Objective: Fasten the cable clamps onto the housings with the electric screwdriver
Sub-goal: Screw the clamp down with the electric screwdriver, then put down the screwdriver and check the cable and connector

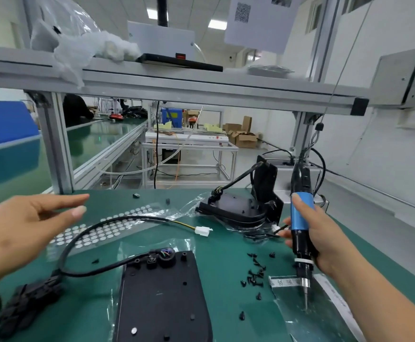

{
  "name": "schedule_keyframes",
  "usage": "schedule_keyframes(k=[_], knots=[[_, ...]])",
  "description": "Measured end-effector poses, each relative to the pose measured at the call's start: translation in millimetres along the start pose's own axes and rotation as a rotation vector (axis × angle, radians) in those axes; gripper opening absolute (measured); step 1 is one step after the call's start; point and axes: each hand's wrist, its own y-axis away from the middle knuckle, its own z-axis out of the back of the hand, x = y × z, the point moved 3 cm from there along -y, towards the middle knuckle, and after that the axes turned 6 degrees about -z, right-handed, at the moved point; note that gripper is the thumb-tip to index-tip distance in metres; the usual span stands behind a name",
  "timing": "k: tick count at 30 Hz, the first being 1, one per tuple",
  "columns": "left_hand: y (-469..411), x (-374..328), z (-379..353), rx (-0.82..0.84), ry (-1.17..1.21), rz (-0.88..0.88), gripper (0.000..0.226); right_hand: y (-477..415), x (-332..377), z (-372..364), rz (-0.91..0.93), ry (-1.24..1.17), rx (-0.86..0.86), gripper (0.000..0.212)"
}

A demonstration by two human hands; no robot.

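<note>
Nearest the viewer, a flat black housing [162, 299] lies on clear film on the green table [226, 250]. At its far edge sits what appears to be the cable clamp [151, 262], beside the point where a black cable [97, 233] enters. The cable loops left and away to a white connector [202, 230].

To the right, loose black screws [254, 272] are scattered on the table. The right hand [324, 240] is wrapped round the blue-bodied electric screwdriver [301, 225], bit down on a plastic bag [310, 314], well apart from the clamp. Whether a screw sits on the bit cannot be told. The left hand [21, 230] hovers spread and flat, holding nothing.

Beyond lie a sheet of round stickers [102, 230] and a second housing [236, 208] with its own cable. The aluminium frame [176, 87] spans the far side.

Probable hazards:
- The near housing rests on slick film with no hand steadying it, so driver pressure may slide it and slip the bit.
- The free cable may tug the clamp off its hole.
- A sweeping wrist may scatter the screws.
</note>
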Motion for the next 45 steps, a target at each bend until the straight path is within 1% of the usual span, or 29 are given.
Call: schedule_keyframes(k=[3,5,6,8,9,10,11,14,17,20,21,23,25,27,29,32,34,35,37,39,41,42,43,45], knots=[[-8.2,20.0,1.2,0.034,0.013,0.026,0.059,0.2,-1.0,3.0,0.019,0.054,-0.054,0.066],[-6.4,7.1,3.1,0.068,0.069,0.043,0.060,0.3,0.0,5.3,0.020,0.106,-0.098,0.066],[-4.6,-3.0,4.2,0.087,0.103,0.052,0.057,0.2,1.1,6.8,0.020,0.145,-0.135,0.069],[0.6,-28.0,6.0,0.125,0.150,0.080,0.041,0.4,5.1,12.9,0.050,0.204,-0.259,0.079],[2.4,-36.2,4.9,0.148,0.155,0.089,0.032,1.7,8.3,16.5,0.087,0.225,-0.330,0.080],[2.8,-40.1,3.0,0.171,0.139,0.101,0.030,4.1,11.7,18.8,0.132,0.249,-0.390,0.078],[3.5,-41.2,1.0,0.202,0.101,0.121,0.035,6.5,14.6,20.6,0.171,0.276,-0.433,0.076],[4.6,-38.5,-2.1,0.297,-0.099,0.191,0.042,4.3,18.6,31.9,0.257,0.378,-0.552,0.089],[1.0,-32.9,3.0,0.304,-0.347,0.214,0.044,-4.2,23.9,40.9,0.319,0.477,-0.663,0.082],[-15.4,-22.4,3.6,0.281,-0.465,0.236,0.046,-5.0,34.0,36.1,0.384,0.514,-0.704,0.075],[-22.7,-16.3,1.0,0.291,-0.500,0.254,0.047,-0.4,38.6,30.5,0.418,0.542,-0.704,0.076],[-36.2,-2.0,-8.8,0.324,-0.563,0.294,0.050,13.2,50.0,13.3,0.518,0.606,-0.669,0.081],[-45.9,13.1,-23.2,0.385,-0.577,0.351,0.064,29.4,59.8,-9.0,0.618,0.641,-0.625,0.080],[-52.6,25.8,-34.7,0.458,-0.588,0.412,0.078,45.7,68.1,-33.8,0.696,0.658,-0.538,0.078],[-59.0,33.9,-37.8,0.477,-0.597,0.433,0.083,55.0,72.4,-53.3,0.736,0.647,-0.435,0.076],[-66.4,41.2,-33.4,0.440,-0.584,0.435,0.070,59.4,77.0,-75.4,0.749,0.640,-0.324,0.070],[-69.4,42.8,-28.1,0.373,-0.521,0.441,0.049,59.4,80.5,-92.1,0.733,0.627,-0.246,0.066],[-71.8,40.0,-23.2,0.307,-0.487,0.426,0.038,58.4,81.1,-101.0,0.706,0.599,-0.194,0.061],[-78.6,22.2,-9.2,0.115,-0.455,0.327,0.023,55.4,80.0,-119.1,0.609,0.497,-0.071,0.043],[-77.5,-15.1,4.7,-0.134,-0.353,0.160,0.020,54.6,75.9,-139.5,0.473,0.387,0.068,0.026],[-62.7,-60.1,10.3,-0.333,-0.242,-0.079,0.016,56.6,69.5,-161.1,0.345,0.278,0.231,0.024],[-49.9,-83.0,8.8,-0.382,-0.223,-0.212,0.014,58.7,66.1,-172.0,0.285,0.216,0.316,0.026],[-33.7,-103.6,3.5,-0.393,-0.215,-0.340,0.014,60.8,62.2,-182.0,0.225,0.162,0.394,0.028],[-0.4,-132.5,-14.4,-0.336,-0.213,-0.544,0.017,64.1,52.9,-198.6,0.114,0.071,0.512,0.030]])
